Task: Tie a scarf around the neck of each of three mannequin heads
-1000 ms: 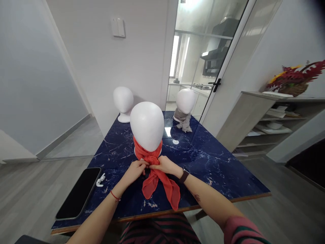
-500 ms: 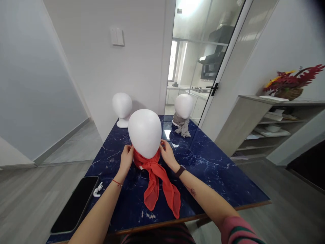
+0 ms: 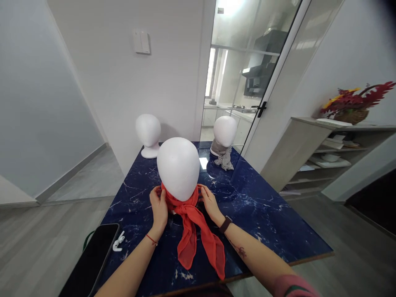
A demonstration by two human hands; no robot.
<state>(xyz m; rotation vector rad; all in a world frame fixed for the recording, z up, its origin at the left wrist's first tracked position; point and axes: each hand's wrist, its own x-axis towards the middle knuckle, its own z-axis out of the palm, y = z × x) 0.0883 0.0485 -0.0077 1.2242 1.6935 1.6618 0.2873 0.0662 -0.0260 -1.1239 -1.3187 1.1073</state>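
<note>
Flanking the front head [image 3: 178, 167], my left hand [image 3: 159, 208] and right hand [image 3: 211, 204] cup its red scarf [image 3: 188, 213]; whether gripping, I can't tell.

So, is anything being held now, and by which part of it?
The left hand and right hand are at opposite sides of the scarf, below the front head; whether they grip it cannot be told.
</note>
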